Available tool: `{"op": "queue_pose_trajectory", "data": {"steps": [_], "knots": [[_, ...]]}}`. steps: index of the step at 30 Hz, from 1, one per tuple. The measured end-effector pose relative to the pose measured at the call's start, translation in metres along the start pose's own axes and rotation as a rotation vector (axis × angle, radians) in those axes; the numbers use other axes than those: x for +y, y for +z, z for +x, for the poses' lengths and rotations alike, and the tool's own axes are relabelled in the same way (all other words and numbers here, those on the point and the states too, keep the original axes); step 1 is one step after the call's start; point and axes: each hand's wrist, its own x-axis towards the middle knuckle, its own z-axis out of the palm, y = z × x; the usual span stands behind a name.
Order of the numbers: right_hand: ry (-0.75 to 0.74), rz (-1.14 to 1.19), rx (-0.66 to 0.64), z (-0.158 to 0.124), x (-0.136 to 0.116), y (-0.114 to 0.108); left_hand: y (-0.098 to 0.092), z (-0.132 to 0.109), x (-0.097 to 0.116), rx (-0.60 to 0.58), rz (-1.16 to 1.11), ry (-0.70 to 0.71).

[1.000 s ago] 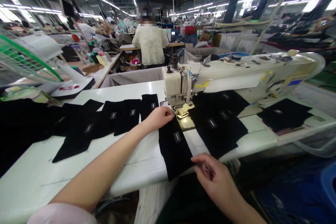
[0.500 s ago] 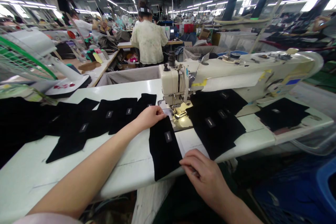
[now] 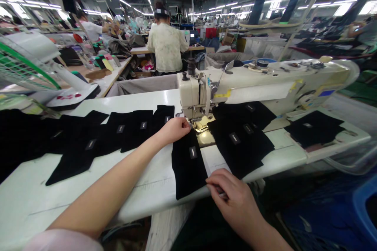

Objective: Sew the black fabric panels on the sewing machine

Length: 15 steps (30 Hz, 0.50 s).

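1. Right hand (image 3: 235,200): fingers (image 3: 216,180) curled at the black panel's near edge, pinching something small; cannot tell what.
2. Left hand (image 3: 175,131): laid flat, fingers together, pressing the panel's far end. Flat pressure seems right for keeping cloth smooth.
3. Black panel (image 3: 188,164): square on the worktop (image 3: 59,208), far end reaching the presser foot (image 3: 196,124).
4. Sewing machine (image 3: 191,94): labelled panels (image 3: 138,129) lie leftward, more (image 3: 238,141) rightward.
5. Beyond: co-worker (image 3: 166,47), back turned.
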Motion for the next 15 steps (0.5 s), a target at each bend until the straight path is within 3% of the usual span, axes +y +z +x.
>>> {"op": "queue_pose_trajectory", "data": {"steps": [15], "knots": [[-0.044, -0.139, -0.019, 0.005, -0.004, 0.000, 0.009, 0.005, -0.012, 0.078, -0.046, -0.007]]}}
